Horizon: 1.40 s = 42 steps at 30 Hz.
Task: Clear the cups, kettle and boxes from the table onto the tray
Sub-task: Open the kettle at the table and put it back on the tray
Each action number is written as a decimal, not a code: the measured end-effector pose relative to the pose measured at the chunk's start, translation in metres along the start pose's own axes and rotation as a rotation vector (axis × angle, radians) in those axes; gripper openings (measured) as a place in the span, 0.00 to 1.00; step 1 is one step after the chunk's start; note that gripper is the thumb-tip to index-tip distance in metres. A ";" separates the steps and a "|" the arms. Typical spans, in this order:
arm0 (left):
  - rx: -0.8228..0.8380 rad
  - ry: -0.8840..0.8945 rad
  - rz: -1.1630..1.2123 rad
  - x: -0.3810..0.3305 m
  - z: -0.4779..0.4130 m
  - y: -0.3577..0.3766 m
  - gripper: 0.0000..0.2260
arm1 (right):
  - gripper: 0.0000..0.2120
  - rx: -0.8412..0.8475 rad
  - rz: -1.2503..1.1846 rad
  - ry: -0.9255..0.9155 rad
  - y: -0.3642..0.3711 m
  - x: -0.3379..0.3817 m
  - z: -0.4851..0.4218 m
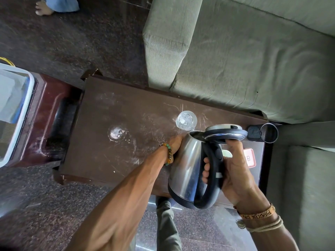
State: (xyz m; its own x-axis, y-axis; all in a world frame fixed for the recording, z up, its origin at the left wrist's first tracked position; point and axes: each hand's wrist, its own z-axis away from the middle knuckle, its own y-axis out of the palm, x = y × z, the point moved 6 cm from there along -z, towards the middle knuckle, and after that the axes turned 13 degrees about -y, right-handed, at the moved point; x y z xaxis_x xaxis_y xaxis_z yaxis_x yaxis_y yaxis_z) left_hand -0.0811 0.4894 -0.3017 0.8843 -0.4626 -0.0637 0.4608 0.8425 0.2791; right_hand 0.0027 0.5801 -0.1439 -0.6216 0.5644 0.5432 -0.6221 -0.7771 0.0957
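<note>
Head view, kettle (184,169) gripped by right hand (233,171) (left hand (176,142) behind it)

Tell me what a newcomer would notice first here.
A shiny steel kettle dominates, held over the table's right end: the right hand grips its black handle, the left hand reaches to its far side. Just beyond its spout stands a clear glass cup, and a green sofa fills the far side.

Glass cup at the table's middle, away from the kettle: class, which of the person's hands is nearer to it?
Left. The left hand touches the kettle on the side facing the glass cup; the right hand grips the handle on the far side.
</note>
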 end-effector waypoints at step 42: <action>-0.030 -0.042 -0.051 0.000 0.004 -0.001 0.14 | 0.38 0.025 -0.009 -0.010 0.000 0.001 -0.001</action>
State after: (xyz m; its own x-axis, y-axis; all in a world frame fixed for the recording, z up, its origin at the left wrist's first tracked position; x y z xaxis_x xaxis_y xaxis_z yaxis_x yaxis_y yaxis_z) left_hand -0.0822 0.4872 -0.2983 0.8559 -0.5158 -0.0364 0.5078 0.8251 0.2477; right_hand 0.0012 0.5810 -0.1446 -0.6110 0.5686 0.5507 -0.6155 -0.7788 0.1212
